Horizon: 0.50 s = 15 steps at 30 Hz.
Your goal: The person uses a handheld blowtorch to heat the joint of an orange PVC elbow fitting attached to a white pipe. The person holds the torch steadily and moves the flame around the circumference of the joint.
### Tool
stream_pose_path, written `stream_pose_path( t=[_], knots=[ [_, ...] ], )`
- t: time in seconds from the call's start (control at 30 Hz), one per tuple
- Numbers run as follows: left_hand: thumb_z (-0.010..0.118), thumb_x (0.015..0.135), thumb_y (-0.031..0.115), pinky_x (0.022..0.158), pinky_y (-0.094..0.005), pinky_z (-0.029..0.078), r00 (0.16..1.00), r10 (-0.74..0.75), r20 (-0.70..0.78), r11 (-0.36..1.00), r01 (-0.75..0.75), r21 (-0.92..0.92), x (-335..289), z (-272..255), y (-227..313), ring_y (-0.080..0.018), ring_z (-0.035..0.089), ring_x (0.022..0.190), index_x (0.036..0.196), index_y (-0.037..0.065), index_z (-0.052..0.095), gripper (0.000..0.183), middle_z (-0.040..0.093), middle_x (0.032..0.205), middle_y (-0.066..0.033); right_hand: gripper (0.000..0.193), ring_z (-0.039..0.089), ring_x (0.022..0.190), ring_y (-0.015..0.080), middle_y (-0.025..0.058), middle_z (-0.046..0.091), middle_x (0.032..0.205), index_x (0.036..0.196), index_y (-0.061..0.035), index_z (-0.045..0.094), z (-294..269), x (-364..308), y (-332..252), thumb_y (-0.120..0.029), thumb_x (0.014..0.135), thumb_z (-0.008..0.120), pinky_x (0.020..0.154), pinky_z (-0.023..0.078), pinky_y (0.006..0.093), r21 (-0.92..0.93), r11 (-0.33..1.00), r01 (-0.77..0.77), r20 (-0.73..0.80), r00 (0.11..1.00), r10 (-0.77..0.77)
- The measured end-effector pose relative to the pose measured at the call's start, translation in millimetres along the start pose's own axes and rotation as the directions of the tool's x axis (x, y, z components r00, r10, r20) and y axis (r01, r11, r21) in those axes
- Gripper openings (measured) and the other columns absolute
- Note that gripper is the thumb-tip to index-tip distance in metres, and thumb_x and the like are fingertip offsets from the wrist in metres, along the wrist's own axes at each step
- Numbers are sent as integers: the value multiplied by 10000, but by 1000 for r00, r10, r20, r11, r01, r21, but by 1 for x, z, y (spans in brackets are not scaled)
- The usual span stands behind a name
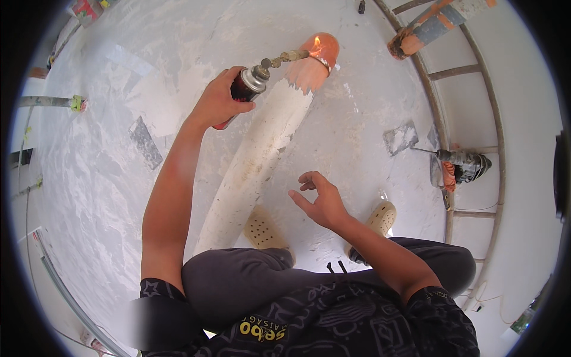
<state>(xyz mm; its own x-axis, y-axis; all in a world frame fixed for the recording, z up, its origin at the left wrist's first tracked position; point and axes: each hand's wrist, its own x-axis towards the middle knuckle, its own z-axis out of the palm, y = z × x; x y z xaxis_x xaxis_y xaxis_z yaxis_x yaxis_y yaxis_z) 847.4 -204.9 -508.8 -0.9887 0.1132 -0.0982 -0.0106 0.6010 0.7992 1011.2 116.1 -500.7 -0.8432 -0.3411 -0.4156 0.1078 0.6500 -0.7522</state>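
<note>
Gas torch [248, 84], canister wrapped by the left hand's [221, 101] fingers; flame [317, 41], on the white pipe's [256, 152] far orange end [326, 52], best swept evenly, never parked; right hand [324, 203], empty, fingers loosely curled, best kept clear.

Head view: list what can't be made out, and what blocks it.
In the head view:
Pipe: near end, hidden by the left thigh.
Can: side in the palm, hidden by the left hand.
Orange-grey tube: partly cut off by the top edge.
Black object: merges into the dark right rim.
</note>
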Motion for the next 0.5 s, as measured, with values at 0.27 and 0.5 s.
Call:
stream_pose_path(
  t=[0.27,0.5],
  knots=[
    [879,800,148,1087,-413,516,1000,-22,-21,996,24,82,-1,0,9,-307,643,1262,1492,97,557,765,653,1348,-124,452,728,1120,310,171,702,1226,1241,-17,663,-61,-52,14,-364,984,796,945,584,432,-217,976,-7,178,983,46],
    [885,803,146,1090,-415,518,999,-52,0,995,52,80,-2,3,5,-302,648,1260,1498,98,554,772,655,1358,-124,446,727,1115,329,177,725,1196,1240,-15,677,-103,-98,34,-368,989,781,956,577,432,-320,938,-135,236,947,217]
  ],
)
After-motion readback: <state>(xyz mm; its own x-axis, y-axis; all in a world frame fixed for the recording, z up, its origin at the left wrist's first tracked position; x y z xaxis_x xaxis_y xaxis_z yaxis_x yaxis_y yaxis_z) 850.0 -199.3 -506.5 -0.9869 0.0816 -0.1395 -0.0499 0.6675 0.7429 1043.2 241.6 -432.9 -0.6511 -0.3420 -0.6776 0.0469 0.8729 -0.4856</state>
